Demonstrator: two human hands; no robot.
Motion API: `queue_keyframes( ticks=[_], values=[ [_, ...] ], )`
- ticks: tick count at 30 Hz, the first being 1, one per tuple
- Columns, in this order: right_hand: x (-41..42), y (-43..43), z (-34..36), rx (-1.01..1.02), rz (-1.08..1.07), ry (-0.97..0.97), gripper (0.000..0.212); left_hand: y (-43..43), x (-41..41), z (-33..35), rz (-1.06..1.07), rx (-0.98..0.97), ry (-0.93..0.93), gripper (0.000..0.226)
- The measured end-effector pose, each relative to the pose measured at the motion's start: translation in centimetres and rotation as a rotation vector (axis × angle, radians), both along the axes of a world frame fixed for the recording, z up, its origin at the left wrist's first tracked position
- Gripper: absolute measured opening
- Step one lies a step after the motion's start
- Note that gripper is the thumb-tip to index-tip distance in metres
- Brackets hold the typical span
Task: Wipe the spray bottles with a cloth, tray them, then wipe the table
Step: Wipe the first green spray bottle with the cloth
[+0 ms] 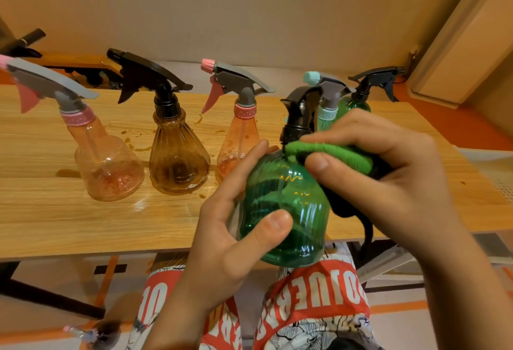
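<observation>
Both hands are busy here. Left hand [230, 227] is wrapped round the belly of the green bottle [288, 211], thumb on the near face and fingers curled round the far side, holding it up just off the near edge of the surface [83, 224], above the lap. Right hand [388, 183] has the green cloth [327, 155] bunched under its fingers and pressed onto the bottle's shoulder, right under the black sprayer collar, so I'd say we're mid-wipe on this one. The bottle looks like thin ribbed see-through plastic and pretty much empty, so my guess is it's light and a bit squashy. It's glossy too, probably slick if damp, though the ribs should help. I'd grab it by the belly or the neck below the trigger, not by the trigger itself. Further back on the surface there's a row standing upright: left pink bottle [108, 166], amber bottle [179, 161] and middle pink bottle [238, 138], with brownish drips [138, 141] around them. Far right, mostly hidden behind the hands, are a teal-nozzle bottle [327, 105] and a second green bottle [358, 102]. Can't spot a tray anywhere.
</observation>
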State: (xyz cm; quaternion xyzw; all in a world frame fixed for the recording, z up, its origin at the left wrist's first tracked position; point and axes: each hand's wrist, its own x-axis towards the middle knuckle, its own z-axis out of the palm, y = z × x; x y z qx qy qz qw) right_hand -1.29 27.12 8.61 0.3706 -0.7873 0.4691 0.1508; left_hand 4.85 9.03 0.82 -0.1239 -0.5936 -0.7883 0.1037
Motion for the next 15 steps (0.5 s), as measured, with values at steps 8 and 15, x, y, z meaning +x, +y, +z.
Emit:
queue_keyframes(
  ticks=[8, 15],
  values=[
    [0.7, -0.1, 0.0, 0.066, 0.046, 0.005, 0.021, -0.4, 0.1, 0.1, 0.039, -0.044, 0.003, 0.071],
    [1.1, -1.3, -1.1, -0.077, -0.144, 0.027, 0.02, -0.2, 0.4, 0.8, 0.058, -0.05, 0.028, 0.071]
  ],
)
